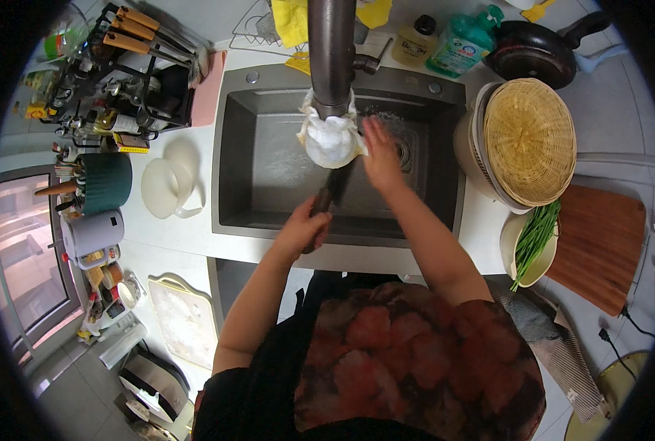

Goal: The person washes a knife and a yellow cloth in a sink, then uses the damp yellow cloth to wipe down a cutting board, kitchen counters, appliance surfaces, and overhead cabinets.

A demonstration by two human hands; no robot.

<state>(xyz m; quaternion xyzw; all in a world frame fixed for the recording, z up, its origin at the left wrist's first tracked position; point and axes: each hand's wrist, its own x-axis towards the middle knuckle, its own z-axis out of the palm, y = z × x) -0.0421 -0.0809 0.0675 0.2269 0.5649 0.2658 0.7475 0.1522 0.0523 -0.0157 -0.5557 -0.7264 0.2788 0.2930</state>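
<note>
My left hand [303,229] grips the dark wooden handle [321,204] of what looks like a kitchen knife. Its dark blade [338,181] reaches up over the sink [261,198], and its far end is hidden beneath the faucet's wrapped spout. White cloth-like material [332,144] is bunched around the mouth of the dark faucet [332,55]. To the right of that wrap, my right hand [381,154] is stretched out with fingers extended and nothing visible in it. Water splashes just beyond its fingertips, near the drain [404,153].
Right of the sink, a wicker basket [528,140] rests on stacked bowls, beside green stalks [536,242] and a wooden cutting board [600,242]. A pan [531,55] and soap bottle [462,44] stand behind. A translucent pitcher [162,187] and spice rack [156,93] are left.
</note>
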